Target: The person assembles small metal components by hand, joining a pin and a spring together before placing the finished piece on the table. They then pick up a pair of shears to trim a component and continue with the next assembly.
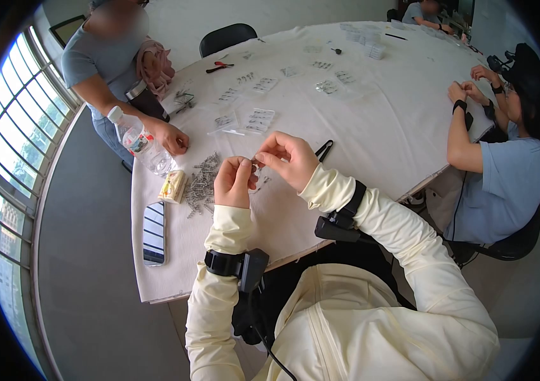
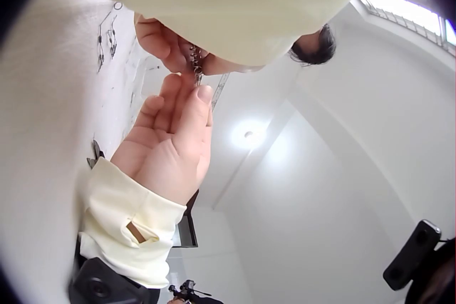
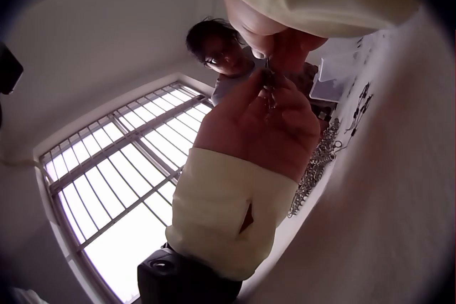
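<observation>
In the head view my left hand (image 1: 234,182) and right hand (image 1: 290,160) meet above the table, fingertips close together. Between them is a short string of small metal swivels (image 2: 196,60), clearest in the left wrist view. The left fingers hold one part of it while the right thumb and fingers pinch its end. The fingers hide much of the string. A heap of similar metal pieces (image 1: 201,184) lies left of my left hand. Beneath the hands are a few dark, wire-like pieces on a ring (image 2: 107,40).
A phone (image 1: 154,233), a small packet (image 1: 173,187) and a plastic bottle (image 1: 140,143) stand or lie at the left. Small bags of parts (image 1: 260,119) lie beyond my hands, near black tweezers (image 1: 324,150). One person stands at the left; others sit right and far back.
</observation>
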The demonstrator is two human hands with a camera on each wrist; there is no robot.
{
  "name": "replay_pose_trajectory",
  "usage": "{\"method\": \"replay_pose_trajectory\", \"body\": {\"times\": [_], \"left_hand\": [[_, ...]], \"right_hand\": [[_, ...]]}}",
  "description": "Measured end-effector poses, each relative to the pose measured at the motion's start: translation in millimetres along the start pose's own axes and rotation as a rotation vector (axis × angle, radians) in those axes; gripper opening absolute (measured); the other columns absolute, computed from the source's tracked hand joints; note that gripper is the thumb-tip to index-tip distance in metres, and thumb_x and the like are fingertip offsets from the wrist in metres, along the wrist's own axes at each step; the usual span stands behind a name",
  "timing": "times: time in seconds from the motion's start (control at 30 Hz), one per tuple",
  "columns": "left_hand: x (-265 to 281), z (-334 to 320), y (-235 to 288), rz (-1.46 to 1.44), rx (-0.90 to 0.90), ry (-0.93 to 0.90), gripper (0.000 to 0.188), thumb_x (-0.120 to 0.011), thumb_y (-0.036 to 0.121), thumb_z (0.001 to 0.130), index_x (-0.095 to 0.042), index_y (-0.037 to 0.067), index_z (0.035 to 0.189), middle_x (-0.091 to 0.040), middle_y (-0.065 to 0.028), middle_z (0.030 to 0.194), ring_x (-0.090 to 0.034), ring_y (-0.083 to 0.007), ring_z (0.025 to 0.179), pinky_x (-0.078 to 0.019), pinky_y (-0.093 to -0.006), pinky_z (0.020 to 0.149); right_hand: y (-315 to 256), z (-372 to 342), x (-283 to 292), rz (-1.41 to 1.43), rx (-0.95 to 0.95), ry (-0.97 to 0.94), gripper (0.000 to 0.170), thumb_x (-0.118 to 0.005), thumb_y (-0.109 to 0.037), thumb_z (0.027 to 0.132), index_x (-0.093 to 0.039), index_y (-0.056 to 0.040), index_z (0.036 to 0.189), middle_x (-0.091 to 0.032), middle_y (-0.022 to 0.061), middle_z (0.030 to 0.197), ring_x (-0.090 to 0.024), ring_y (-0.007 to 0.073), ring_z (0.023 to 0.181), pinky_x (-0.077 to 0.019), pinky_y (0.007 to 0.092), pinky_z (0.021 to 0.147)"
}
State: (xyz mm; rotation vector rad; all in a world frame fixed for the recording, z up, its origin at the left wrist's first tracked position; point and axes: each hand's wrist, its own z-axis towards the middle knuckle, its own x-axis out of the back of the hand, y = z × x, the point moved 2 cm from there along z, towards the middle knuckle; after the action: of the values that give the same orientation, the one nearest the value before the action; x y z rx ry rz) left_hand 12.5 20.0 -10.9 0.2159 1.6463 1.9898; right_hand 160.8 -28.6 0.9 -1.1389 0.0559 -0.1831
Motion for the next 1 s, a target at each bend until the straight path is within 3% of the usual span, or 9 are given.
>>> {"method": "replay_pose_trajectory", "body": {"times": [0.1,0.17,0.3,0.37,0.47,1.0], "left_hand": [[0,0,-1,-0.01,0.009,0.01,0.013,-0.054,0.015,0.096,-0.055,0.003,0.093,-0.056,-0.0009,0.079,-0.051,-0.0072,0.067,-0.0428,-0.0219,0.06],[1,0,0,-0.001,0.005,0.014,0.013,-0.053,0.015,0.096,-0.055,0.003,0.093,-0.056,-0.0006,0.079,-0.051,-0.0072,0.066,-0.0428,-0.022,0.059],[3,1,-3,-0.021,0.0,0.001,0.013,-0.054,0.016,0.097,-0.055,0.003,0.093,-0.055,-0.0003,0.078,-0.051,-0.0071,0.066,-0.0428,-0.0217,0.059],[3,1,-2,-0.021,-0.013,-0.006,0.013,-0.054,0.016,0.097,-0.055,0.003,0.093,-0.056,-0.0002,0.079,-0.051,-0.0067,0.066,-0.0427,-0.021,0.059],[2,1,-1,0.029,-0.032,-0.009,0.012,-0.054,0.015,0.097,-0.055,0.003,0.094,-0.056,-0.0002,0.08,-0.052,-0.0063,0.067,-0.0432,-0.0205,0.059],[-2,-1,5,0.172,-0.118,0.014,0.012,-0.056,0.014,0.096,-0.056,0.001,0.094,-0.059,-0.0006,0.081,-0.054,-0.0061,0.069,-0.0438,-0.0198,0.06]], "right_hand": [[-12,-3,0,-0.213,0.078,0.068,0.008,-0.065,-0.008,0.088,-0.062,-0.0008,0.091,-0.067,0.0052,0.085,-0.064,0.0118,0.078,-0.0514,0.0269,0.072],[-20,-4,1,-0.383,0.228,0.091,0.007,-0.068,-0.008,0.084,-0.064,-0.0032,0.088,-0.067,0.0052,0.08,-0.065,0.0143,0.073,-0.0507,0.0271,0.067],[-16,-3,2,-0.485,0.42,0.113,0.01,-0.072,-0.009,0.08,-0.066,-0.0055,0.087,-0.067,0.006,0.079,-0.065,0.0194,0.071,-0.0508,0.0288,0.065],[-16,-4,2,-0.579,0.561,0.116,0.011,-0.07,-0.01,0.079,-0.061,-0.0059,0.083,-0.066,0.007,0.078,-0.064,0.0263,0.071,-0.0509,0.0347,0.065],[-15,-3,3,-0.648,0.639,0.127,0.011,-0.07,-0.01,0.077,-0.061,-0.0071,0.081,-0.065,0.006,0.076,-0.062,0.0263,0.069,-0.0495,0.0363,0.065],[-17,-2,3,-0.705,0.648,0.135,0.013,-0.072,-0.013,0.077,-0.06,-0.0083,0.076,-0.062,0.0036,0.067,-0.06,0.0232,0.063,-0.046,0.0343,0.067]]}}
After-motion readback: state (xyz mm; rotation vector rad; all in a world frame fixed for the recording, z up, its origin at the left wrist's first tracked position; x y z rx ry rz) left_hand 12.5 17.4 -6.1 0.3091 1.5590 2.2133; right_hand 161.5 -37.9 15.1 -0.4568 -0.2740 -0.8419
